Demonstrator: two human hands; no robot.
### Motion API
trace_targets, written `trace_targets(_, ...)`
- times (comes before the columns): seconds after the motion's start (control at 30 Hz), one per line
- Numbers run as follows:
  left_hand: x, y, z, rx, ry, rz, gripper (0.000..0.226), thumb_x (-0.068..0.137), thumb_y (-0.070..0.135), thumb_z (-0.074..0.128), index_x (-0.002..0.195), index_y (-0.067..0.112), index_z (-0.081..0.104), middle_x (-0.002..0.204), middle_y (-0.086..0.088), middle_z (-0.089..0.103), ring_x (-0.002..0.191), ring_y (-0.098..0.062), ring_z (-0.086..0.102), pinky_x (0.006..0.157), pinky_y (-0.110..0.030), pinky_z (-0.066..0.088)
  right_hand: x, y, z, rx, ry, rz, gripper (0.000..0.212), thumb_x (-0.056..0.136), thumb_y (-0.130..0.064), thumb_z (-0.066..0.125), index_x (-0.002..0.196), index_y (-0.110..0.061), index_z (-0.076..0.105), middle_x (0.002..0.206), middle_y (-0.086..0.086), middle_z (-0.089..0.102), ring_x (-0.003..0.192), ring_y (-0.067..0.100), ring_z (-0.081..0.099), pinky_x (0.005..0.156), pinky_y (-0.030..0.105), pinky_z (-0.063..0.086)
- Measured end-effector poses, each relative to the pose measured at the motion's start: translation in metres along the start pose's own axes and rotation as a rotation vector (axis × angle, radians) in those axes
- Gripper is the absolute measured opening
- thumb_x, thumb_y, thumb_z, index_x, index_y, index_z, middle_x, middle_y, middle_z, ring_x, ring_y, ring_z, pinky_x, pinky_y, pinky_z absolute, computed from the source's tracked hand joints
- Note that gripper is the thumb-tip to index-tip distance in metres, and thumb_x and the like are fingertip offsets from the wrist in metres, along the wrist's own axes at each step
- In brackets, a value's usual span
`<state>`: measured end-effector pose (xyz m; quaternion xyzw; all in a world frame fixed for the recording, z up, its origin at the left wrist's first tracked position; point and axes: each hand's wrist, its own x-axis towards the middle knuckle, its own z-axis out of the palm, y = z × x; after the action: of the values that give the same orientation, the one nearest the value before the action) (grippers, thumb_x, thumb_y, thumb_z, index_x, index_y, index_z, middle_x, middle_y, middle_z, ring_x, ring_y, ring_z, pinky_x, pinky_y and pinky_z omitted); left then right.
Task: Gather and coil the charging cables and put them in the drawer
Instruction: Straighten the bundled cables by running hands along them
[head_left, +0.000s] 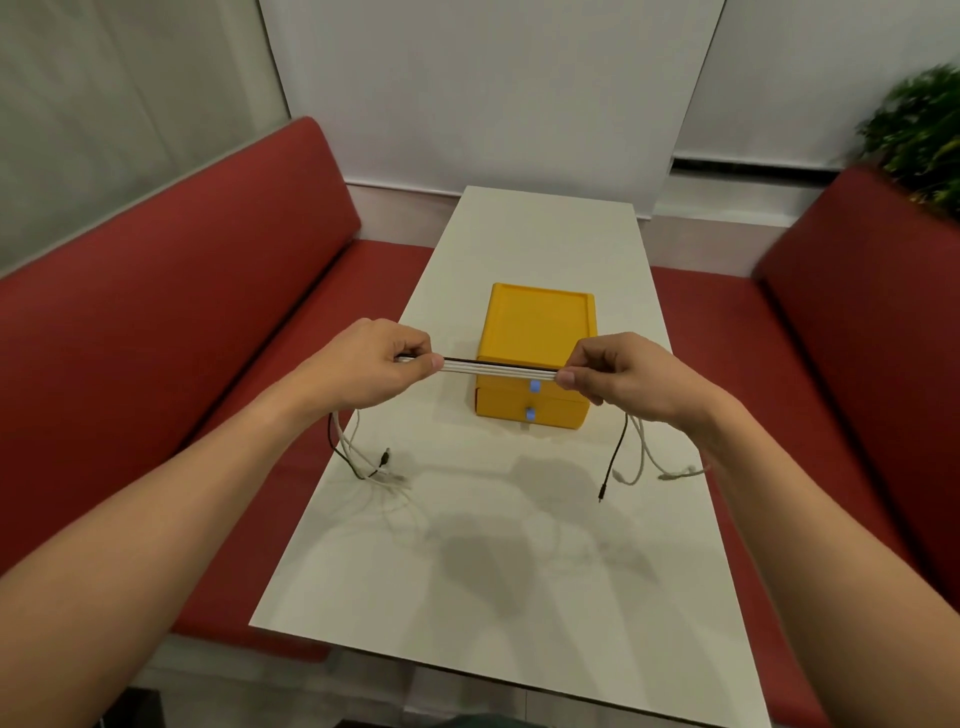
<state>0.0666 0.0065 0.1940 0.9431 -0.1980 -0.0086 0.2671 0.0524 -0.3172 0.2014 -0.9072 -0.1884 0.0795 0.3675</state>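
Several charging cables (500, 368), white with one black, are bunched side by side and stretched taut between my hands above the table. My left hand (382, 366) pinches one side of the bundle, my right hand (610, 376) the other. Loose cable ends hang below each fist: plugs (382, 467) dangle at the left, and a black plug end (602, 491) with white ones hangs at the right. Behind the bundle stands a yellow drawer box (537, 332) with two drawers, each with a blue knob (530, 414). Both drawers look closed.
The white table (509, 561) runs away from me between two red benches (171, 312). A green plant (919, 130) stands at the far right behind the right bench. A white wall lies beyond the table's far end.
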Motion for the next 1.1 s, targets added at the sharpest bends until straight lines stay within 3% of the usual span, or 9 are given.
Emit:
trace_targets(0.17, -0.001, -0.003, -0.003, 0.017, 0.016, -0.015, 0.036, 0.099, 0.043, 0.062, 0.069, 0.024, 0.062, 0.057, -0.005, 0.057, 0.05, -0.01, 0.042, 0.057, -0.034, 0.037, -0.014, -0.005, 0.009, 0.113, 0.052, -0.006, 0.024, 0.1, -0.029, 0.066, 0.08, -0.016, 0.069, 0.063, -0.002, 0.058, 0.051, 0.002, 0.042, 0.052, 0.012, 0.034)
trace_targets(0.27, -0.003, -0.001, -0.001, -0.005, -0.007, -0.025, 0.036, 0.099, 0.042, 0.062, 0.069, 0.023, 0.062, 0.054, 0.001, 0.052, 0.049, -0.008, 0.041, 0.056, -0.034, 0.036, -0.015, -0.005, 0.015, 0.096, 0.133, 0.078, 0.032, 0.103, -0.035, 0.06, 0.078, -0.015, 0.067, 0.062, -0.006, 0.051, 0.053, 0.004, 0.039, 0.054, 0.02, 0.032)
trace_targets(0.4, -0.019, 0.017, -0.008, -0.244, -0.084, -0.023, 0.042, 0.101, 0.041, 0.061, 0.068, 0.014, 0.059, 0.056, 0.007, 0.039, 0.051, -0.011, 0.033, 0.053, -0.03, 0.029, -0.012, -0.001, 0.034, -0.066, 0.457, 0.152, 0.041, 0.099, -0.033, 0.054, 0.067, -0.007, 0.055, 0.053, 0.001, 0.045, 0.051, 0.014, 0.037, 0.054, 0.033, 0.03)
trace_targets(0.53, -0.05, 0.06, 0.0, -0.372, -0.119, 0.019, 0.046, 0.102, 0.042, 0.06, 0.071, 0.008, 0.056, 0.055, 0.008, 0.033, 0.047, -0.007, 0.027, 0.045, -0.018, 0.024, -0.01, -0.002, 0.04, -0.234, 0.809, 0.249, 0.042, 0.086, -0.029, 0.055, 0.055, -0.009, 0.035, 0.045, 0.006, 0.03, 0.048, 0.022, 0.031, 0.048, 0.031, 0.025)
trace_targets(0.63, -0.066, 0.074, 0.009, -0.527, -0.029, -0.068, 0.042, 0.102, 0.036, 0.063, 0.065, 0.016, 0.056, 0.051, 0.01, 0.027, 0.046, -0.009, 0.021, 0.044, -0.022, 0.02, -0.005, -0.005, 0.041, -0.334, 0.944, 0.113, 0.043, 0.083, -0.031, 0.053, 0.053, -0.015, 0.027, 0.043, 0.003, 0.019, 0.043, 0.02, 0.027, 0.046, 0.024, 0.015)
trace_targets(0.73, -0.07, 0.08, 0.007, -0.6, 0.031, -0.075, 0.043, 0.096, 0.044, 0.066, 0.062, 0.02, 0.056, 0.053, 0.009, 0.027, 0.051, -0.013, 0.021, 0.047, -0.026, 0.018, 0.007, -0.003, 0.046, -0.415, 0.985, 0.022, 0.038, 0.083, -0.032, 0.05, 0.053, -0.017, 0.032, 0.047, 0.0, 0.02, 0.041, 0.022, 0.028, 0.048, 0.022, 0.017)
trace_targets(0.9, -0.063, 0.08, 0.007, -0.619, 0.071, -0.081, 0.043, 0.095, 0.039, 0.068, 0.061, 0.016, 0.055, 0.051, 0.009, 0.027, 0.049, -0.012, 0.021, 0.046, -0.025, 0.018, 0.024, -0.001, 0.052, -0.4, 0.968, 0.083, 0.04, 0.082, -0.035, 0.047, 0.052, -0.011, 0.04, 0.045, 0.0, 0.025, 0.041, 0.025, 0.032, 0.05, 0.017, 0.015)
trace_targets(1.0, -0.049, 0.045, 0.011, -0.488, 0.158, -0.169, 0.045, 0.097, 0.031, 0.07, 0.06, 0.015, 0.052, 0.047, 0.012, 0.029, 0.044, -0.007, 0.023, 0.047, -0.026, 0.02, 0.007, -0.008, 0.05, -0.418, 1.011, 0.064, 0.041, 0.079, -0.038, 0.047, 0.05, -0.009, 0.051, 0.043, -0.002, 0.027, 0.039, 0.024, 0.037, 0.05, 0.016, 0.018)
trace_targets(1.1, -0.034, 0.019, 0.015, -0.278, 0.187, -0.212, 0.043, 0.097, 0.038, 0.068, 0.062, 0.017, 0.056, 0.048, 0.009, 0.038, 0.045, -0.009, 0.032, 0.053, -0.032, 0.029, -0.015, -0.043, 0.053, -0.472, 1.037, -0.153, 0.032, 0.076, -0.031, 0.054, 0.047, -0.015, 0.056, 0.04, -0.002, 0.039, 0.038, 0.016, 0.036, 0.044, 0.018, 0.028)
